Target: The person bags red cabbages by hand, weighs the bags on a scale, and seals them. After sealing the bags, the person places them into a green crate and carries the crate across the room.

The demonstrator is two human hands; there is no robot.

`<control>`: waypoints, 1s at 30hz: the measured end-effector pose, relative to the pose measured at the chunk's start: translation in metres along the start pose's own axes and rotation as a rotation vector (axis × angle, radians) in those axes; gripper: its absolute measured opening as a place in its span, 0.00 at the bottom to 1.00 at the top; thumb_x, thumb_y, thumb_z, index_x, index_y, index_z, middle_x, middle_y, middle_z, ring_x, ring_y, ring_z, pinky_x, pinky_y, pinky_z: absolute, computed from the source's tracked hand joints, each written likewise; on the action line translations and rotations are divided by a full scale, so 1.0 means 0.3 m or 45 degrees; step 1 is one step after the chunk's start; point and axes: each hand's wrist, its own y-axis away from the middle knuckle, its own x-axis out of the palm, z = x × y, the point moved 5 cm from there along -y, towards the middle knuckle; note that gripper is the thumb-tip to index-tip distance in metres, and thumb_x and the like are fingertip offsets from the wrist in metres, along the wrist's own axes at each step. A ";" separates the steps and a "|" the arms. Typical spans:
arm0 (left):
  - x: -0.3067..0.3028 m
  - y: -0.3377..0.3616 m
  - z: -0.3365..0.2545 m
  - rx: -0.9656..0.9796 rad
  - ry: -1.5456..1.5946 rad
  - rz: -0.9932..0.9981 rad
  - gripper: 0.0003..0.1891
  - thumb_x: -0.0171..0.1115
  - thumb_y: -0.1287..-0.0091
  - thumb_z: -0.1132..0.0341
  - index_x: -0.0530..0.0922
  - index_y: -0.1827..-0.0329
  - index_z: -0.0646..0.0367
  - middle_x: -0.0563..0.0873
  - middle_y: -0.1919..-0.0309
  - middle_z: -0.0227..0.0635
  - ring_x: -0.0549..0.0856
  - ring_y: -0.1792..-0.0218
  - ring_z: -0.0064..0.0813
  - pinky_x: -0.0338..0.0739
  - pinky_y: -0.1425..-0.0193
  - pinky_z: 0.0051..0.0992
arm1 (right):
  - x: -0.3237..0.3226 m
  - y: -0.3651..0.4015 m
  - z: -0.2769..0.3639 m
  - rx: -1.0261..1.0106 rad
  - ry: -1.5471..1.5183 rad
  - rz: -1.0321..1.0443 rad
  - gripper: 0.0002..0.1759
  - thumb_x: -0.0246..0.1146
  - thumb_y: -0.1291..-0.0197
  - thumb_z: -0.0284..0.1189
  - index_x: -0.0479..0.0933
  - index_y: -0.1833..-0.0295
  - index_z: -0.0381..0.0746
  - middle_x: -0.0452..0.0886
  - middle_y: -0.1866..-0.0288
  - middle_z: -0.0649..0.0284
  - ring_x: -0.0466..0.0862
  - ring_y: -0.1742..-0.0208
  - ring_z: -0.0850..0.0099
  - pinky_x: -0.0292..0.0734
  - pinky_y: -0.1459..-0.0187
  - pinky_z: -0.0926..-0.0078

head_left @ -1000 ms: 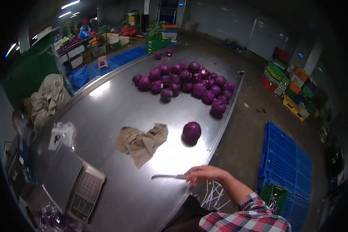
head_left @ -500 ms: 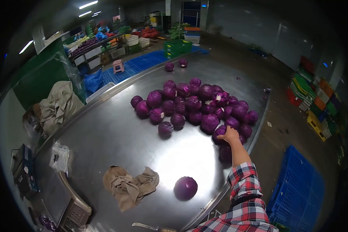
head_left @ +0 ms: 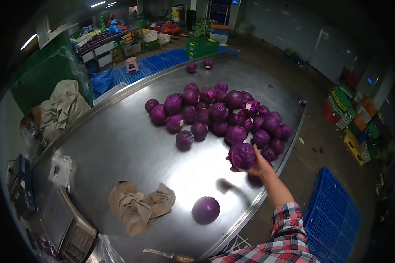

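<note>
My right hand [head_left: 260,165] is wrapped round a purple cabbage [head_left: 242,156] and holds it above the metal table [head_left: 105,144], at the near right side of a large group of purple cabbages [head_left: 218,111]. A shadow falls on the steel below it. One single cabbage [head_left: 206,210] lies on the table nearer to me. To its left is a crumpled brown cloth [head_left: 140,207]. A knife [head_left: 169,255] rests at the near table edge. My left hand cannot be made out in the view.
A scale [head_left: 70,225] and a clear plastic bag [head_left: 60,168] are at the near left. Blue pallets [head_left: 331,215] lie on the floor at right. Stacked crates [head_left: 351,114] stand farther right, and green crates [head_left: 202,46] beyond the table's far end.
My right hand has taken hold of a cabbage from the group, lifted it and drawn it slightly toward me and to the left. The view has shifted slightly.
</note>
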 end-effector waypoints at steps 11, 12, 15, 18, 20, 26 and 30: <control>0.290 0.135 -0.243 0.622 -0.147 0.327 0.11 0.57 0.36 0.65 0.80 0.56 0.59 0.84 0.74 0.44 0.83 0.75 0.38 0.76 0.69 0.31 | 0.961 0.191 -0.834 0.829 -0.833 0.963 0.37 0.58 0.44 0.51 0.61 0.35 0.39 0.61 0.34 0.48 0.68 0.38 0.48 0.73 0.45 0.50; 0.283 0.141 -0.240 0.567 -0.011 0.343 0.11 0.56 0.35 0.64 0.80 0.56 0.60 0.84 0.78 0.41 0.82 0.79 0.34 0.76 0.71 0.29 | 0.987 0.208 -0.925 0.953 -0.659 0.762 0.36 0.58 0.43 0.50 0.61 0.35 0.39 0.64 0.35 0.50 0.69 0.38 0.51 0.73 0.45 0.53; 0.260 0.170 -0.206 0.028 0.611 0.606 0.11 0.55 0.33 0.65 0.80 0.56 0.63 0.82 0.82 0.34 0.79 0.81 0.25 0.75 0.73 0.24 | 0.987 0.280 -1.078 1.172 -0.180 0.263 0.30 0.56 0.38 0.45 0.63 0.36 0.40 0.74 0.44 0.60 0.75 0.42 0.70 0.74 0.45 0.68; 0.218 0.177 -0.167 0.341 0.475 0.350 0.12 0.53 0.32 0.67 0.80 0.57 0.66 0.82 0.79 0.31 0.78 0.78 0.17 0.73 0.73 0.20 | 1.000 0.314 -1.078 1.001 0.372 0.295 0.29 0.56 0.38 0.42 0.63 0.36 0.37 0.76 0.48 0.60 0.79 0.48 0.71 0.76 0.50 0.70; 0.150 0.209 -0.216 0.269 0.531 0.291 0.11 0.53 0.32 0.68 0.80 0.56 0.65 0.82 0.78 0.31 0.77 0.76 0.13 0.71 0.73 0.17 | 1.030 0.296 -0.991 0.166 1.222 0.602 0.34 0.63 0.44 0.38 0.61 0.35 0.37 0.75 0.48 0.56 0.78 0.53 0.71 0.74 0.54 0.73; 0.027 0.208 -0.311 0.397 0.614 0.291 0.10 0.60 0.38 0.71 0.80 0.55 0.64 0.83 0.71 0.32 0.77 0.76 0.14 0.72 0.71 0.19 | 1.243 0.177 -0.929 -0.772 1.987 0.621 0.12 0.62 0.46 0.33 0.74 0.57 0.40 0.78 0.69 0.52 0.80 0.71 0.54 0.75 0.69 0.62; -0.136 0.187 -0.259 0.888 -0.298 0.076 0.16 0.66 0.44 0.71 0.77 0.53 0.64 0.78 0.80 0.29 0.74 0.82 0.17 0.67 0.78 0.17 | 1.278 0.200 -0.870 -0.754 1.573 0.670 0.08 0.59 0.44 0.34 0.73 0.65 0.41 0.75 0.82 0.54 0.76 0.80 0.52 0.71 0.76 0.56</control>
